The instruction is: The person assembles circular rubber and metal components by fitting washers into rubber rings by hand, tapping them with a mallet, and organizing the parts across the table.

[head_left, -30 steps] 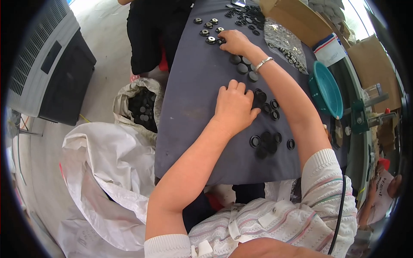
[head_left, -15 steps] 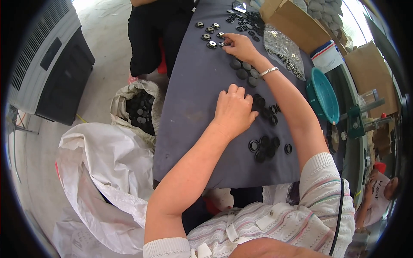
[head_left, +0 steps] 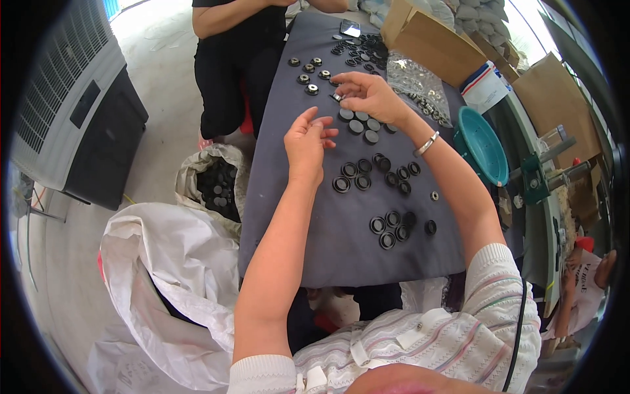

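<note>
My right hand (head_left: 375, 100) is over the far part of the table, thumb and fingers pinching a small round black piece with a silvery metal centre (head_left: 336, 97). To its left, my left hand (head_left: 306, 146) hovers with fingers loosely bent and apart, nothing visible in it. Beyond it sit several black pieces with metal centres (head_left: 306, 78). Dark flat discs (head_left: 356, 127) lie below my right hand. Closer to me are two groups of black rings, one in the middle (head_left: 341, 184) and one nearer (head_left: 387, 240), plus a small metal ring (head_left: 434, 196).
A clear bag of metal parts (head_left: 420, 82), a cardboard box (head_left: 433, 33) and a teal basin (head_left: 481, 146) line the right side. A green clamp-like tool (head_left: 537, 178) is farther right. Left of the grey-covered table (head_left: 275, 223) stands a sack of black parts (head_left: 190, 167). Someone sits at the far left (head_left: 239, 59).
My right hand has drawn back toward me with the black piece. My left hand has lifted up and left, its fingers spreading, uncovering the middle rings.
</note>
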`<move>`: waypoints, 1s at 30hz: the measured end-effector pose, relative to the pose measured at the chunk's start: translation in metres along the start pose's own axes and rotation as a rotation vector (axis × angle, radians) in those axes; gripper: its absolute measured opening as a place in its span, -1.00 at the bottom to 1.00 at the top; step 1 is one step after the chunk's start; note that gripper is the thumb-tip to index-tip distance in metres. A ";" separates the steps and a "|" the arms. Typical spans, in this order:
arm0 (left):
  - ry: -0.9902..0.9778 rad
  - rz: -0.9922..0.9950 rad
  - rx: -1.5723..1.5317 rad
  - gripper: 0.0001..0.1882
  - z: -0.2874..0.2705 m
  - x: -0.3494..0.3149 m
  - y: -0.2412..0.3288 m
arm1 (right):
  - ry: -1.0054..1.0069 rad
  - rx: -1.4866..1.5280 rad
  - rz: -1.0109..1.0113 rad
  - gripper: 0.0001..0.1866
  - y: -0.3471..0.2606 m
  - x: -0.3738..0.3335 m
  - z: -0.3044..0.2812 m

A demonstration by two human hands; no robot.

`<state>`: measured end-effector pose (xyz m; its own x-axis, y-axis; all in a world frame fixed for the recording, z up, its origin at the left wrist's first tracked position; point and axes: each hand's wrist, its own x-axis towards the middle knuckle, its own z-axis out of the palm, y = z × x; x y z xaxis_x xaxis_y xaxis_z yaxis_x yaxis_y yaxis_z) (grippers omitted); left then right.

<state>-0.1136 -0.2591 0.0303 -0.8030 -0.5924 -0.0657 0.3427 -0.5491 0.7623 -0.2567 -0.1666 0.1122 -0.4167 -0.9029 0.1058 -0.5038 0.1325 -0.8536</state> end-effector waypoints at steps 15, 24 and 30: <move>-0.129 -0.030 -0.256 -0.72 0.000 -0.005 0.010 | -0.070 0.123 -0.022 -0.42 -0.014 -0.021 0.018; -0.127 -0.021 -0.285 -0.75 -0.001 -0.004 0.009 | 0.087 -0.158 -0.151 -0.45 -0.014 -0.026 0.030; -0.062 -0.072 -0.275 -0.79 -0.007 0.001 0.013 | 0.134 -0.114 -0.179 -0.46 -0.006 -0.030 0.041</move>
<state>-0.1064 -0.2714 0.0356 -0.8555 -0.5134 -0.0676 0.3960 -0.7327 0.5535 -0.2104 -0.1575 0.0935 -0.4062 -0.8548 0.3230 -0.6577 0.0280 -0.7528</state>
